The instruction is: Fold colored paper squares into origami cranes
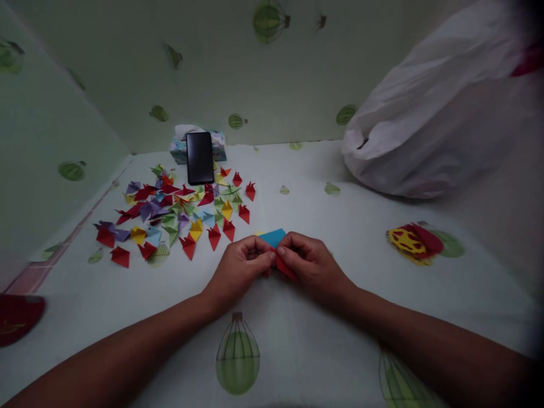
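A small piece of red folded paper (287, 270) is pinched between my two hands, mostly covered by the fingers. My left hand (241, 267) is closed, its thumb and forefinger at the paper's left end. From the other side my right hand (313, 262) grips the same piece with its thumb on top. Blue paper (272, 237) shows just beyond the fingertips, with a sliver of yellow at its left edge. To the left of my hands lie many folded paper cranes in red, yellow, purple, green and blue, such as a red paper crane (187, 247).
A black phone (199, 158) leans against a tissue box (219, 146) at the back. On the right sit a large white plastic bag (408, 124) and yellow and red cut-out pieces (407, 242). A dark red object (19, 318) lies at the left edge.
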{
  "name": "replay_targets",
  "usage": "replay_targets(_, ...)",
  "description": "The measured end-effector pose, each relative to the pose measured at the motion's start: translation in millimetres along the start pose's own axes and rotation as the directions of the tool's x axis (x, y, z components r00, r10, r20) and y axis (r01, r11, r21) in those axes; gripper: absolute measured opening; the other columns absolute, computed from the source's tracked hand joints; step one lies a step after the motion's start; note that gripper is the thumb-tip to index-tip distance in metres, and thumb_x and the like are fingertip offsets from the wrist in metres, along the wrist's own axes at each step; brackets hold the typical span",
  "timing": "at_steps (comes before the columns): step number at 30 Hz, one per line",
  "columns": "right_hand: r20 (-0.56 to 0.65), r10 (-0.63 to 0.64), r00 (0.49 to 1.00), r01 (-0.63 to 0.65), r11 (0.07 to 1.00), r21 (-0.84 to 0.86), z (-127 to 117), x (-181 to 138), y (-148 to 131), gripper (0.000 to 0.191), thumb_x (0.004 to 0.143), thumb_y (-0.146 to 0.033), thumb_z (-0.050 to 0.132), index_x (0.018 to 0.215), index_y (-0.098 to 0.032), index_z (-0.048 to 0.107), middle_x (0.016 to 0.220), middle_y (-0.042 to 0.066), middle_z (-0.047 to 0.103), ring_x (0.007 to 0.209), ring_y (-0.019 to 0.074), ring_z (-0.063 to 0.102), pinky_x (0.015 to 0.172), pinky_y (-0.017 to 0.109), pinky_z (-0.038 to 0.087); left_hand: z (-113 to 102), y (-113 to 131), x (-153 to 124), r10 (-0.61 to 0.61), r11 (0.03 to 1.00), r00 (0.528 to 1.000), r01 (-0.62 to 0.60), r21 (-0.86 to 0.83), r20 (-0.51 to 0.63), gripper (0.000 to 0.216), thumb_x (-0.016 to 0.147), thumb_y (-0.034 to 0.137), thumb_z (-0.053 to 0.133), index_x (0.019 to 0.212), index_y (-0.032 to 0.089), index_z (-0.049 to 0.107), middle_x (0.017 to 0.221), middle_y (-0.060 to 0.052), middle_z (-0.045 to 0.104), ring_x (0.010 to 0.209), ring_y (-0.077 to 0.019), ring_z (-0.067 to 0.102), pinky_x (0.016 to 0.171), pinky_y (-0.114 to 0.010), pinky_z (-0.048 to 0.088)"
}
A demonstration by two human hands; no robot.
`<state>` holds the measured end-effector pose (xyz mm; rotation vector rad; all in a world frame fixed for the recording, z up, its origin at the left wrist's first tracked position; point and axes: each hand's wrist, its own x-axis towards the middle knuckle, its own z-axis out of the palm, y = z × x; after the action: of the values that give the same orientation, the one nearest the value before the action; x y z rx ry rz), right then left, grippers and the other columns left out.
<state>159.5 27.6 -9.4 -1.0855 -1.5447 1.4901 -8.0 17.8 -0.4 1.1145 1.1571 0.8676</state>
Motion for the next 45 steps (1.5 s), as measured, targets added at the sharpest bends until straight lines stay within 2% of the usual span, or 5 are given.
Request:
replay_targets(5,-0.053,-0.050,0.997,0.044,0.994,-0.103,0.0,0.3,1.4,0.021,0.086,-0.030,0.054,0.069,-0.018,0.053,0.060,-0.004,0.048,0.055,0.0092,0.038,0.052,0.024,0.031,-1.0,-0.1,1.4,0.012,1.000,1.000,-0.012,-0.003,0.018,0.018,0.075,0.031,0.069,0.074,0.015,0.061,0.058,0.004,0.059,0.056,-0.0090,0.052,0.058,-0.022,0.040)
replay_targets(10,-0.034,-0.062,0.997,0.060,0.996,-0.073,-1.2,-0.5,0.6,0.022,0.088,-0.033,0.054,0.072,-0.018,0.055,0.063,-0.002,0.052,0.058,0.0107,0.044,0.056,0.025,0.035,-1.1,0.2,0.9,0.019,0.999,1.000,-0.019,0.031,0.005,0.018,0.075,0.032,0.068,0.075,0.016,0.060,0.058,0.004,0.059,0.056,-0.0093,0.051,0.057,-0.023,0.040)
replay_targets(27,-0.014,0.049,0.999,-0.048,0.996,0.076,-0.9,0.4,-2.7,0.019,0.083,-0.033,0.061,0.072,-0.018,0.055,0.063,-0.003,0.054,0.056,0.0103,0.046,0.053,0.024,0.036,-0.8,0.2,0.1,0.024,0.997,1.000,-0.024,0.069,0.004,0.019,0.076,0.033,0.068,0.075,0.016,0.060,0.060,0.004,0.057,0.055,-0.0091,0.049,0.055,-0.022,0.038)
replay_targets(41,-0.027,0.080,0.996,-0.078,0.994,0.081,0.7,1.2,-2.3,0.017,0.080,-0.027,0.059,0.068,-0.020,0.049,0.055,-0.005,0.050,0.050,0.0085,0.041,0.048,0.022,0.032,-0.4,0.4,0.9,-0.006,0.999,1.000,0.006,0.052,0.005,0.019,0.074,0.032,0.071,0.075,0.015,0.062,0.059,0.003,0.059,0.056,-0.0100,0.052,0.057,-0.023,0.039)
replay_targets(45,-0.034,0.022,0.999,-0.021,0.999,0.028,0.4,0.4,0.5,0.016,0.080,-0.026,0.058,0.068,-0.020,0.049,0.059,-0.004,0.050,0.054,0.0091,0.040,0.051,0.023,0.033,-0.6,-3.0,0.0,-0.020,1.000,0.999,0.020,-0.007,0.034,0.018,0.077,0.032,0.070,0.076,0.015,0.061,0.059,0.003,0.060,0.056,-0.0096,0.051,0.059,-0.023,0.039)
